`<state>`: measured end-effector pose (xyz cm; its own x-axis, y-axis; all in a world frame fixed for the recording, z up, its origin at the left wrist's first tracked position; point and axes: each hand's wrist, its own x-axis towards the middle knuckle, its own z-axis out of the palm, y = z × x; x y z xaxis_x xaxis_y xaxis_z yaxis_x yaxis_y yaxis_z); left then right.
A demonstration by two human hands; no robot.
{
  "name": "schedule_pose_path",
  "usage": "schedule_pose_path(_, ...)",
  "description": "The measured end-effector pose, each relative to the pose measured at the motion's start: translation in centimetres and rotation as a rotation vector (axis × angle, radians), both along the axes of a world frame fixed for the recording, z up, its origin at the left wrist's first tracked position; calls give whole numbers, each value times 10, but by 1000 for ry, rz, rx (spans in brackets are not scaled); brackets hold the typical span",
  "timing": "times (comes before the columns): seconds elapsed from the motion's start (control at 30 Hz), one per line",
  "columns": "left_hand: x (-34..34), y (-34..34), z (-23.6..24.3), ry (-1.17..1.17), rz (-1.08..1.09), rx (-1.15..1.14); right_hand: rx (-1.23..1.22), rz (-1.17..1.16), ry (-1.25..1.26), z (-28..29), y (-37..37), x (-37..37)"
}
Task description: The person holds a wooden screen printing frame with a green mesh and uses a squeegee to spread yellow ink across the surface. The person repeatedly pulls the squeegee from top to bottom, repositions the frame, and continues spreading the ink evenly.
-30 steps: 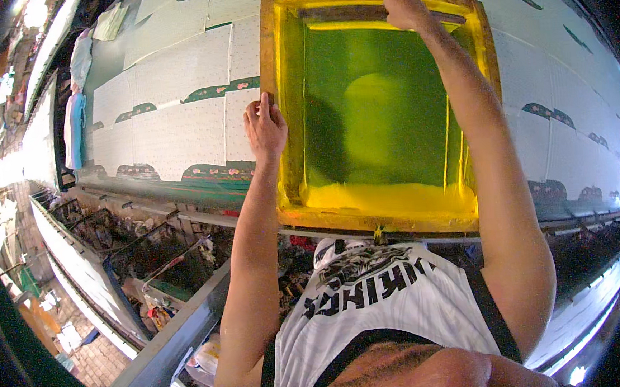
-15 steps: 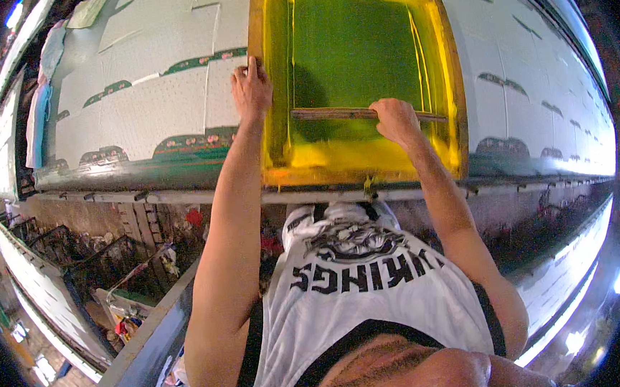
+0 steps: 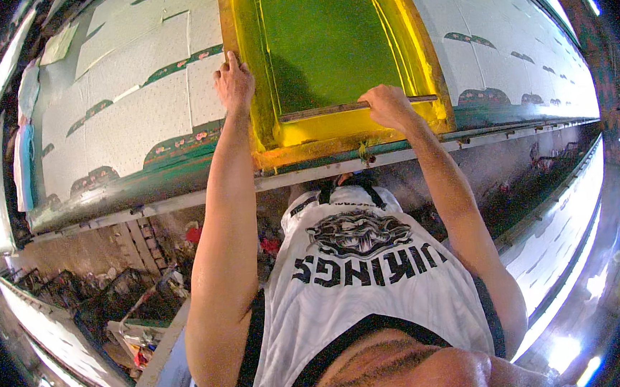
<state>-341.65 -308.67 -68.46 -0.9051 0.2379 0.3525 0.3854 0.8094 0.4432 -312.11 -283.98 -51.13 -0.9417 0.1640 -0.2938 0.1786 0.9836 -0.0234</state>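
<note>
A wooden screen printing frame [image 3: 307, 153], stained yellow along its inner border, lies flat on a long table in front of me. Its mesh [image 3: 335, 41] looks dark green. My right hand [image 3: 389, 107] is closed on a long, thin squeegee [image 3: 326, 110], which lies crosswise over the near part of the mesh. At the frame's left rail, my left hand [image 3: 234, 84] grips the edge, index finger pointing away from me and the other fingers curled. What lies under the mesh is hidden.
White fabric [image 3: 160, 103] with green, flowered scalloped bands covers the table on both sides. A metal rail [image 3: 181, 204] runs along the near edge. Cloths [image 3: 27, 156] hang at the far left. Below left are dark racks and clutter [image 3: 65, 290]; another long table [image 3: 565, 247] stands lower right.
The squeegee, in my right hand, has slid toward me, closer to the frame's near rail. My left hand stays at the left rail. The whole view has shifted and tilted slightly.
</note>
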Motion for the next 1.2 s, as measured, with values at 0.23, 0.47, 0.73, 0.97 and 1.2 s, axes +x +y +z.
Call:
schedule_pose_path(0.23, 6, 2, 3, -22, -9, 4, -86, 42, 89, -35, -4, 46)
schedule_pose_path(0.47, 12, 13, 5, -58, 16, -41, -400, 186, 69, -20, 11, 104)
schedule_pose_path(0.73, 1, 8, 8, -61, 79, -143, -338, -359, 464, -27, 166, 144)
schedule_pose_path(0.97, 2, 26, 19, -97, 110, -194, -263, -709, 557, -88, 271, 145)
schedule_pose_path(1.2, 2, 19, 19, -190, 66, -36, -247, -765, 458, -78, 263, 108)
